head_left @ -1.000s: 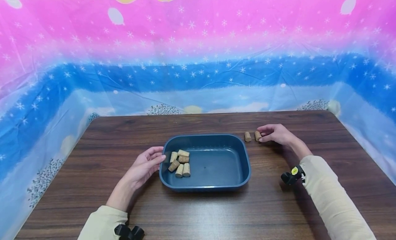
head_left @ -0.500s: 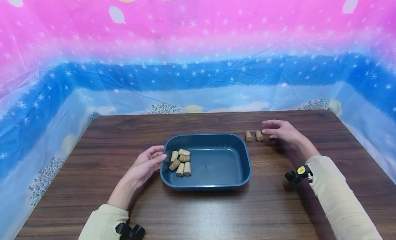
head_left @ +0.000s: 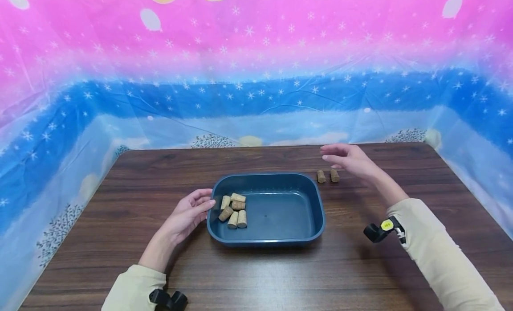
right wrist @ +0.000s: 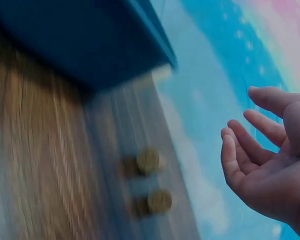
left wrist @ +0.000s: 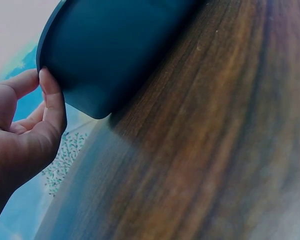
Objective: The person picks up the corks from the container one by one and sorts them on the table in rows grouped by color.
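Note:
My left hand (head_left: 189, 216) pinches the left rim of a dark blue plastic tub (head_left: 280, 218) between thumb and fingers; the left wrist view shows the thumb (left wrist: 50, 82) at the edge. Several tapered corks (head_left: 233, 210), some paler than others, lie at the tub's left end. Two brown corks stand upright on the table, a left one (head_left: 321, 177) and a right one (head_left: 334, 176), just past the tub's far right corner. Over them hovers my right hand (head_left: 352, 160), fingers apart and holding nothing. In the right wrist view, both corks are below that hand (right wrist: 270, 160).
A dark wood-grain table (head_left: 264, 280) bears everything. Behind it and along both sides hangs a pink and blue cloth (head_left: 256, 92) printed with snowflakes. Each wrist carries a small black camera mount (head_left: 378, 231).
My right hand has let go of the right cork, drawn back to the right, then risen and moved left above both corks. The left hand and tub stay put.

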### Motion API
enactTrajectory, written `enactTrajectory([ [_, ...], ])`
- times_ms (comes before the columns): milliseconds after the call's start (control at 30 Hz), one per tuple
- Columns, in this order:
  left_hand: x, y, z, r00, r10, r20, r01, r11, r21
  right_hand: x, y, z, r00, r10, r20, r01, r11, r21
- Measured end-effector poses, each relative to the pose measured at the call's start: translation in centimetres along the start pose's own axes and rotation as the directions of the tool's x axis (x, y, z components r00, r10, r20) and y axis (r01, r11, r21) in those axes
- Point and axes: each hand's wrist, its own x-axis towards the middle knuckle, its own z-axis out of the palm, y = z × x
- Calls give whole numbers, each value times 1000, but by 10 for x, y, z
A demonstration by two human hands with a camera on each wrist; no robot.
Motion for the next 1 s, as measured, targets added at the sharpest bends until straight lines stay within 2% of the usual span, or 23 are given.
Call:
enactTrajectory([
  [333, -1, 0, 0, 1000, -6, -5, 6, 1000, -5, 0, -44, 38, 991, -86, 100, 85, 996, 21],
  [500, -1, 1, 0, 1000, -5, -2, 5, 1000, -2, 3, -59, 55, 984, -91, 152, 90, 996, 16],
  [767, -1, 1, 0, 1000, 1, 4, -1, 1000, -2, 8, -70, 83, 966, -108, 236, 121, 992, -44],
  [1000, 0, 0, 0, 1000, 4, 2, -4, 1000, 2, 15, -74, 103, 946, -99, 308, 110, 994, -17],
])
